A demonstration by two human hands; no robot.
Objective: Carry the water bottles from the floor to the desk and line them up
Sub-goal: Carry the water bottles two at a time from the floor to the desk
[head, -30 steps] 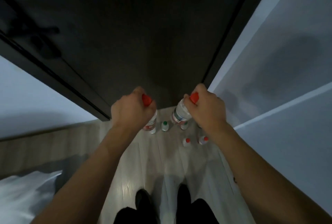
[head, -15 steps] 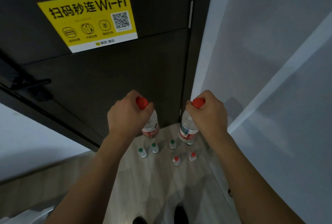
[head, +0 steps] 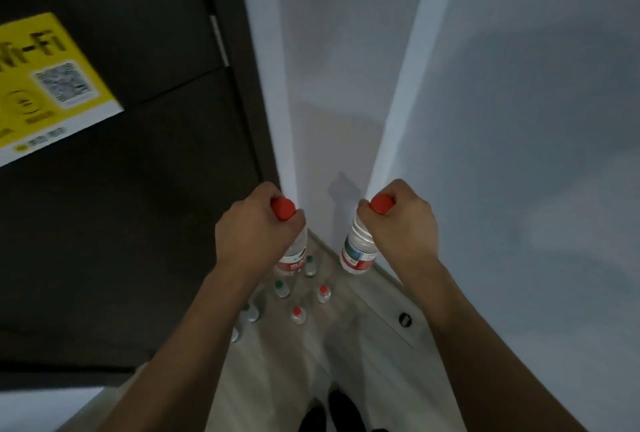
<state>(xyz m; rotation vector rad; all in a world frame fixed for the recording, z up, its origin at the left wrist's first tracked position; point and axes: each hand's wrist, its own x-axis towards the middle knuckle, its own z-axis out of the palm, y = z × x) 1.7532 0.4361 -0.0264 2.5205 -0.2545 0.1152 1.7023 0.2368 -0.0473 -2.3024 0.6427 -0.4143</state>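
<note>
Two clear plastic water bottles hang above the floor [head: 346, 345], one in each of the hands. The left hand [head: 252, 241] is curled round the neck of the left bottle [head: 294, 258], with the red cap [head: 283, 209] poking out above the knuckles; the right hand [head: 403, 223] is wrapped the same way round the neck of the right bottle [head: 358, 251], whose own red cap [head: 382, 203] shows. Both bottles carry a red and white label band, the right one with a blue patch, but the print is too small and blurred to read; how full they are is hard to judge. Below them, on the pale wood-look floor, more small bottles stand in a loose group [head: 294, 296], some with red caps, some with green, the leftmost partly hidden behind the left forearm. On the dark door [head: 121, 241] a yellow sticker [head: 45, 85], cut off at the left edge, shows "Fi" and a QR code. A white wall [head: 519, 120] fills the right side.
</note>
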